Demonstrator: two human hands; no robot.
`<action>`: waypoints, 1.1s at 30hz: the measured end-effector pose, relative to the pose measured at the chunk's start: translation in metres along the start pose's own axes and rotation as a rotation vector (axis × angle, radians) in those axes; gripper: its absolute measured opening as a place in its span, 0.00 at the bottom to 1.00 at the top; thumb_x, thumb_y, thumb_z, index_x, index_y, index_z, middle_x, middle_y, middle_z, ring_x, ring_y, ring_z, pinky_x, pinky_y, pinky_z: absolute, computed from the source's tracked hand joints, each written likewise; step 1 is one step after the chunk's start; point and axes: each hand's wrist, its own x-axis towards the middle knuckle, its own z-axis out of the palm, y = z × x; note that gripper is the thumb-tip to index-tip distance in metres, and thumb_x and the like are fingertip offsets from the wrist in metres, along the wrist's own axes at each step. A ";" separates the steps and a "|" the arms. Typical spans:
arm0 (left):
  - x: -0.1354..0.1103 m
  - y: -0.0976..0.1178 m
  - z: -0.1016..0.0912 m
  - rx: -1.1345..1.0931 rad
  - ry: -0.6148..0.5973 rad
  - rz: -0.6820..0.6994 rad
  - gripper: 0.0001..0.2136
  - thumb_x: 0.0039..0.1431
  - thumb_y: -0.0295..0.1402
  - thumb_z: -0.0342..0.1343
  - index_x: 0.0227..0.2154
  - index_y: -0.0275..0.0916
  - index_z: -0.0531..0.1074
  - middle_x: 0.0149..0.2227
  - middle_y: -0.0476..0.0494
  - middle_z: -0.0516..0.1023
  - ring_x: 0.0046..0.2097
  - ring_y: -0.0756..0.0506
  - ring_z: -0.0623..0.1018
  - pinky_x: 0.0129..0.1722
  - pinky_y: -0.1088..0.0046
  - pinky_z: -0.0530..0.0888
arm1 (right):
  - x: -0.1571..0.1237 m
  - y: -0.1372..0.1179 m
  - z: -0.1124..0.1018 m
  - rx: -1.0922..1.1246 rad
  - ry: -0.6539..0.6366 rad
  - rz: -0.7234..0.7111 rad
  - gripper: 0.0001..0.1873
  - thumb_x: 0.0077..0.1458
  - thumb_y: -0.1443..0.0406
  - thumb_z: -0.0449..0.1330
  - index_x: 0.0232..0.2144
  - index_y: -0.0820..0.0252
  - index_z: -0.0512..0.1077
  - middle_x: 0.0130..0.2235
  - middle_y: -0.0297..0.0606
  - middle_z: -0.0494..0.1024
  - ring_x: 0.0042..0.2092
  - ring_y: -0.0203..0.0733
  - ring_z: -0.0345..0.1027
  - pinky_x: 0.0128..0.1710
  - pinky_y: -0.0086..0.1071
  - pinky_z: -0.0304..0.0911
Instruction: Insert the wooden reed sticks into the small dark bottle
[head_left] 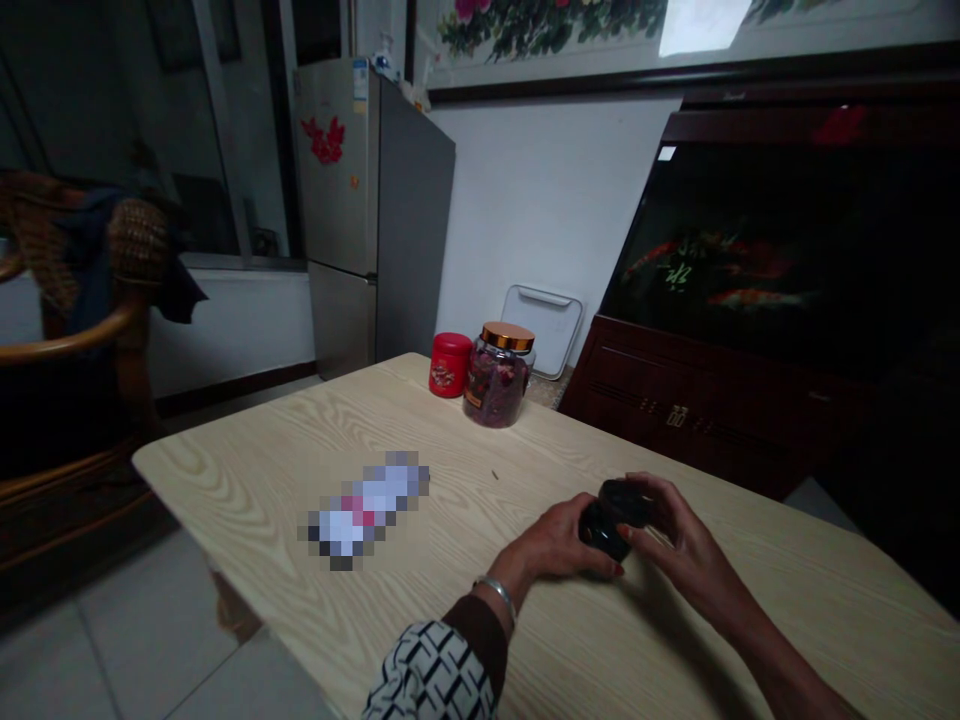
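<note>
Patterned sleeve cloth (pixel 431 670) at bottom centre led to the left hand (pixel 553 540), its fingers gripping a glossy black piece (pixel 602 532) at lower right of the frame. Fingers of the right hand (pixel 686 530) gripped a dark rounded piece (pixel 625 503) against it; whether the two were joined, one cannot tell. Near centre, a red canister (pixel 451 366) stood just beside a lidded jar (pixel 496 385) on the pale surface (pixel 262 470).
</note>
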 end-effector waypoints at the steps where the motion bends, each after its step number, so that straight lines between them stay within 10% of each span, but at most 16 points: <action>1: 0.000 0.000 0.000 -0.001 -0.001 -0.002 0.38 0.33 0.35 0.75 0.52 0.37 0.69 0.46 0.41 0.76 0.46 0.41 0.74 0.45 0.67 0.72 | 0.000 -0.002 -0.002 -0.044 -0.025 0.005 0.28 0.56 0.53 0.62 0.56 0.51 0.60 0.57 0.46 0.70 0.57 0.50 0.67 0.59 0.49 0.61; 11: 0.003 -0.007 0.000 0.002 -0.016 0.032 0.37 0.34 0.32 0.74 0.52 0.37 0.69 0.47 0.40 0.77 0.46 0.41 0.75 0.43 0.67 0.72 | 0.004 -0.010 0.004 -0.503 0.065 0.005 0.33 0.49 0.49 0.64 0.53 0.54 0.62 0.53 0.47 0.68 0.53 0.56 0.68 0.54 0.52 0.63; 16: 0.004 -0.010 0.001 0.001 -0.009 0.064 0.38 0.34 0.35 0.75 0.52 0.37 0.69 0.45 0.39 0.77 0.46 0.40 0.75 0.44 0.65 0.72 | 0.000 -0.010 0.005 -0.227 0.047 0.082 0.55 0.45 0.47 0.66 0.66 0.52 0.42 0.65 0.53 0.56 0.64 0.58 0.57 0.61 0.54 0.57; 20: 0.002 -0.007 0.000 0.013 -0.011 0.030 0.38 0.35 0.36 0.74 0.53 0.37 0.69 0.45 0.40 0.77 0.45 0.40 0.75 0.43 0.66 0.72 | -0.005 -0.014 -0.001 0.020 -0.053 0.132 0.49 0.54 0.46 0.60 0.67 0.52 0.39 0.63 0.53 0.61 0.63 0.52 0.61 0.62 0.50 0.56; 26: 0.000 -0.002 -0.001 0.063 0.007 0.020 0.38 0.34 0.37 0.75 0.52 0.37 0.70 0.46 0.40 0.76 0.47 0.40 0.74 0.45 0.65 0.71 | -0.008 -0.015 -0.004 -0.175 0.163 0.196 0.51 0.50 0.41 0.59 0.66 0.58 0.46 0.50 0.51 0.72 0.54 0.57 0.69 0.56 0.54 0.61; 33: 0.000 0.000 0.000 0.010 -0.009 0.019 0.36 0.35 0.35 0.74 0.51 0.37 0.70 0.46 0.40 0.76 0.47 0.40 0.74 0.46 0.66 0.72 | -0.012 -0.015 -0.007 -0.129 0.075 0.106 0.51 0.51 0.46 0.63 0.68 0.50 0.42 0.65 0.55 0.61 0.64 0.58 0.58 0.60 0.55 0.58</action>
